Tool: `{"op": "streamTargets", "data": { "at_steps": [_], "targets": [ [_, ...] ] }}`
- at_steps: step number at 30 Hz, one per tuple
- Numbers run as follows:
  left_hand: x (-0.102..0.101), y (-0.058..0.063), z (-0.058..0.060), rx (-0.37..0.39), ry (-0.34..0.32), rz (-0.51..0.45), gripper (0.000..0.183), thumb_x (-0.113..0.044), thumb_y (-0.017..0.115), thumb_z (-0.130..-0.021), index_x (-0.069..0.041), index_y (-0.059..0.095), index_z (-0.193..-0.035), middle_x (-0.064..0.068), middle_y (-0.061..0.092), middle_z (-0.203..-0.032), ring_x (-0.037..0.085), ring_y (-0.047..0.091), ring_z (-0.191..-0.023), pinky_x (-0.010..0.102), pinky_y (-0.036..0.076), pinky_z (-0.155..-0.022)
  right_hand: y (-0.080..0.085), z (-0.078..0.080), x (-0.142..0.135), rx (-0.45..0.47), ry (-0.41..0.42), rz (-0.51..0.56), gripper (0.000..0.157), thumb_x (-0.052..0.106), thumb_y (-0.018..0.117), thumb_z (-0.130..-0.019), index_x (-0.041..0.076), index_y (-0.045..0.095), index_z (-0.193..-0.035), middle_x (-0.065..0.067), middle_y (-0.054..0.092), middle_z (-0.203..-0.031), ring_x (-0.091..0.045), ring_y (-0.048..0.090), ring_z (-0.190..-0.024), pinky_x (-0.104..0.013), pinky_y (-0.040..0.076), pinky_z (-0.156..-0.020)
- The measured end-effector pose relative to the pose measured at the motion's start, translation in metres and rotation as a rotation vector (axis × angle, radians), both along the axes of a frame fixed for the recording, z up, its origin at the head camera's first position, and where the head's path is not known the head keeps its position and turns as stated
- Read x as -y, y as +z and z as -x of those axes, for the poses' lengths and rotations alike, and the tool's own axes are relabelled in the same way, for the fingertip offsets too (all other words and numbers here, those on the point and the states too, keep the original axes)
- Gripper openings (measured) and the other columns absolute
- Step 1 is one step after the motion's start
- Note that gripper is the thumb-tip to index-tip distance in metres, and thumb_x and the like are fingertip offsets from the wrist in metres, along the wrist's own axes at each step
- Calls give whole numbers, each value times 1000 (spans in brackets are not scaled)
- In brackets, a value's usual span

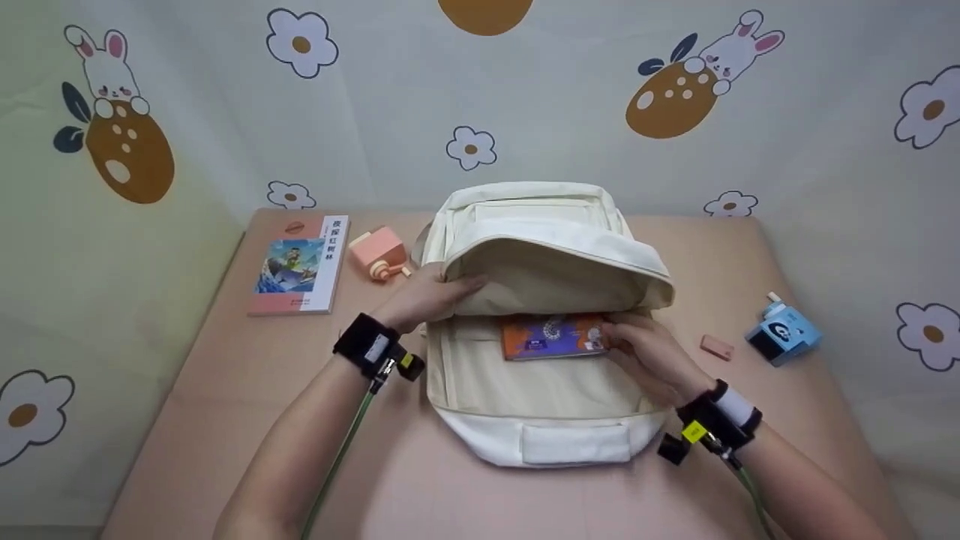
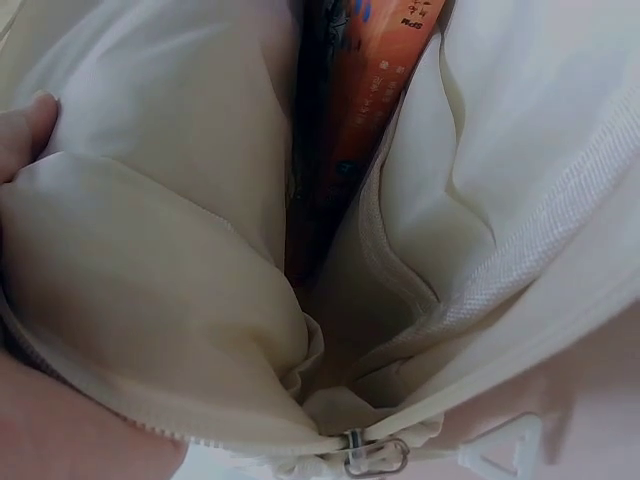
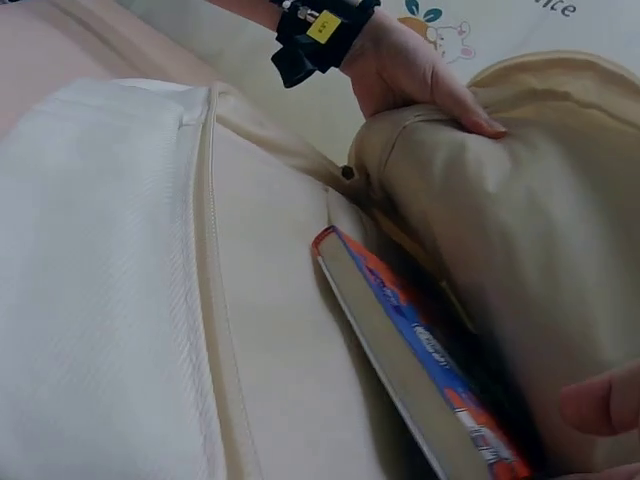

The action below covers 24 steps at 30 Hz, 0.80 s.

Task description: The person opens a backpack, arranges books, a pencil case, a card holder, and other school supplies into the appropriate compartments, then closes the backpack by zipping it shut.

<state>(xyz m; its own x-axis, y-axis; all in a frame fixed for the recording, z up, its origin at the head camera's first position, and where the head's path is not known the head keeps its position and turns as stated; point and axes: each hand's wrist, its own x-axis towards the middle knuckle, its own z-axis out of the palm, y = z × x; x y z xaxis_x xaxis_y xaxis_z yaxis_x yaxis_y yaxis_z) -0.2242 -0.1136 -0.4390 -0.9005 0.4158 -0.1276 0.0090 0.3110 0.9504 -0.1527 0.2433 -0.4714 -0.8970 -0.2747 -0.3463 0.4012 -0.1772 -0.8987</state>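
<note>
A cream-white backpack (image 1: 487,435) lies unzipped, its front panel (image 1: 551,277) lifted away from the compartment. My left hand (image 1: 431,298) grips the panel's left edge, with the thumb on the inner lining and the other fingers outside. Partly inside the compartment is an orange and purple book (image 1: 551,337), tilted, its far part tucked under the panel. My right hand (image 1: 652,356) holds this book by its right end; most of those fingers are hidden. In the right wrist view, the book's pale page edge (image 3: 375,350) shows beside the bag lining.
Left of the bag lie a pink and white book (image 1: 296,266) and a pink toy with a crank (image 1: 380,253). To the right are a small pink block (image 1: 717,346) and a blue boxy toy (image 1: 784,334). Patterned cloth (image 1: 375,97) hangs behind the table (image 1: 247,390).
</note>
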Motion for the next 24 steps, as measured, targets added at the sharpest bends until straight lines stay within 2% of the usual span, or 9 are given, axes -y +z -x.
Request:
{"op": "streamTargets", "data": {
  "at_steps": [4,7,9,12,15,17,19,22,24],
  "targets": [
    [1,0,0,-7,7,10,71,-57,74,-89,-17,54,-144,4,54,-147,20,48,-136,39,35,-115,15,-19,-18,-39,72,-89,61,15,54,-107,-7,27,-157,-24,28,-161,-31,37,-145,-42,34,-116],
    [1,-2,1,-6,2,7,70,-57,74,-89,-17,55,-143,4,54,-147,20,48,-136,39,35,-115,23,-36,-30,-92,36,-192,52,20,55,-107,-9,43,-148,-24,46,-151,-27,54,-133,-40,45,-108],
    [0,-2,1,-2,-6,-5,70,-56,74,-89,-17,54,-144,4,54,-147,20,48,-137,38,34,-115,28,-47,-37,-175,-58,-265,43,21,56,-107,-11,54,-137,-25,61,-131,-25,68,-112,-35,55,-93],
    [0,-4,2,-2,-7,-15,69,-54,74,-90,-17,54,-144,3,54,-147,19,48,-137,38,33,-116,33,-57,-47,-382,-276,-324,33,14,59,-105,-11,60,-126,-23,64,-110,-23,66,-90,-28,58,-76],
    [0,-4,3,-7,-9,-30,70,-52,74,-90,-16,52,-145,4,52,-148,19,46,-138,38,31,-117,32,-48,-61,-599,-381,-423,40,4,64,-100,-3,53,-138,-18,58,-124,-25,57,-107,-25,53,-85],
    [0,-4,4,-12,-8,-23,69,-52,74,-91,-15,53,-145,4,52,-148,19,46,-137,38,32,-117,28,-32,-71,-655,-324,-514,64,3,69,-95,7,41,-153,-14,47,-146,-26,47,-130,-31,43,-106],
    [0,-4,3,-10,-10,-20,69,-52,74,-91,-14,54,-144,5,53,-148,19,46,-137,38,32,-117,22,-14,-77,-645,-189,-588,85,7,73,-93,19,24,-162,-8,31,-162,-28,27,-149,-43,27,-119],
    [0,-5,3,-15,-9,-9,68,-52,73,-91,-13,54,-144,6,53,-147,21,47,-136,38,32,-116,12,9,-80,-558,-11,-621,98,18,78,-91,29,14,-165,-3,16,-170,-30,8,-155,-64,12,-119],
    [1,-5,2,-17,-14,-8,69,-51,73,-91,-13,53,-145,7,53,-148,22,46,-138,39,31,-117,6,22,-79,-519,46,-599,95,21,79,-91,30,19,-164,-1,19,-169,-30,8,-156,-71,10,-116]
  ]
}}
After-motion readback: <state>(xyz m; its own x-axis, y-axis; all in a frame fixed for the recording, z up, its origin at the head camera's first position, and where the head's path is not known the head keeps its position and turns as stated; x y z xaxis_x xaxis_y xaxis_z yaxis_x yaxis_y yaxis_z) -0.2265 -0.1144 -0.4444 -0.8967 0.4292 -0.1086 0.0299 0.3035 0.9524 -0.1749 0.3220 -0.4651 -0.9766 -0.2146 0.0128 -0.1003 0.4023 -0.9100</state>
